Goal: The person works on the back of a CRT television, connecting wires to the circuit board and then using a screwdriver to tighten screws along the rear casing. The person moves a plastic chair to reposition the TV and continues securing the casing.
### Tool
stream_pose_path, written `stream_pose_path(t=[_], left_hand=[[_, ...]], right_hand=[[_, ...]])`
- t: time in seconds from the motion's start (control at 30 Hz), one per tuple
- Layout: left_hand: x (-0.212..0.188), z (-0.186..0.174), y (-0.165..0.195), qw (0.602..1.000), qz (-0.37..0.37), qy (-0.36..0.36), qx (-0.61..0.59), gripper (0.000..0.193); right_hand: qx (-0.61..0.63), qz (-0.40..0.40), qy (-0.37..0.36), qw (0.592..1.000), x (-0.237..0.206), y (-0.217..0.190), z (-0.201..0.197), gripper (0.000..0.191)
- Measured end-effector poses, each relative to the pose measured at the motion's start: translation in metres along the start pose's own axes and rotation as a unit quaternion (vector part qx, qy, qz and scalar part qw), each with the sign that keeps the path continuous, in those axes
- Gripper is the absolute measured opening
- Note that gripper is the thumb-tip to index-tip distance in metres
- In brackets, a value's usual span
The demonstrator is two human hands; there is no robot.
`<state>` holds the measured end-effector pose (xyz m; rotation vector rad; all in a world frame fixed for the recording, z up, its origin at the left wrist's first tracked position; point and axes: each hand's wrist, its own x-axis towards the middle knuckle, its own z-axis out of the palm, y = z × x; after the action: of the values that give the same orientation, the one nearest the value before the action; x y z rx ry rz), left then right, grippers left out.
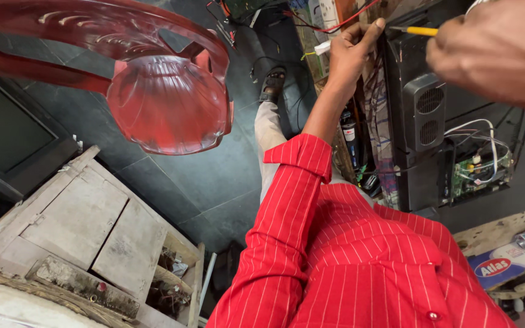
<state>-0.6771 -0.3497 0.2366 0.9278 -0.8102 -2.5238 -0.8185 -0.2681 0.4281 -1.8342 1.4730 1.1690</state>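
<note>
Dark grey floor tiles [214, 182] fill the middle of the head view, which looks steeply down and is tipped, so that the person's own red pinstriped shirt [360, 261] takes up the lower right. The landmark is the opened black television chassis [420, 121], standing at the right with its back off.

Left hand [350, 51]: it reaches up out of the rolled red sleeve to the upper left edge of the chassis. The fingers are curled in and the thumb is pressed against them (a pinch on something small at the edge, though what it is cannot be told), among thin red and white wires [323, 27].

Right hand [493, 51]: it sits above the chassis, near the top right corner, large and blurred. Its fingers are closed round the yellow handle of a slim screwdriver [420, 30], whose tip points left toward the left hand, just over the chassis top.

On the chassis a round black speaker grille [423, 112] shows, and below and right of it a green circuit board [478, 170] with white wires looped over it.

Left of the chassis, across the floor, a red plastic chair [153, 91] is seen. Below the chair stands a worn wooden crate [80, 225]. A sandalled foot [273, 85] rests on the tiles between chair and chassis.
</note>
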Motion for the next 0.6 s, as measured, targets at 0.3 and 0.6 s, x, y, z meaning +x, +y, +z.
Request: stream_pose_path(t=[0.3, 0.6], left_hand=[[0.0, 0.001, 0.002, 0.999, -0.032, 0.015, 0.001, 0.031], [0.002, -0.004, -0.004, 0.999, -0.036, -0.002, 0.01, 0.036]], right_hand=[[0.62, 0.301, -0.066, 0.721, 0.029, 0.023, 0.017, 0.057], [0.136, 0.019, 0.187, 0.973, 0.004, 0.005, -0.008, 0.052]])
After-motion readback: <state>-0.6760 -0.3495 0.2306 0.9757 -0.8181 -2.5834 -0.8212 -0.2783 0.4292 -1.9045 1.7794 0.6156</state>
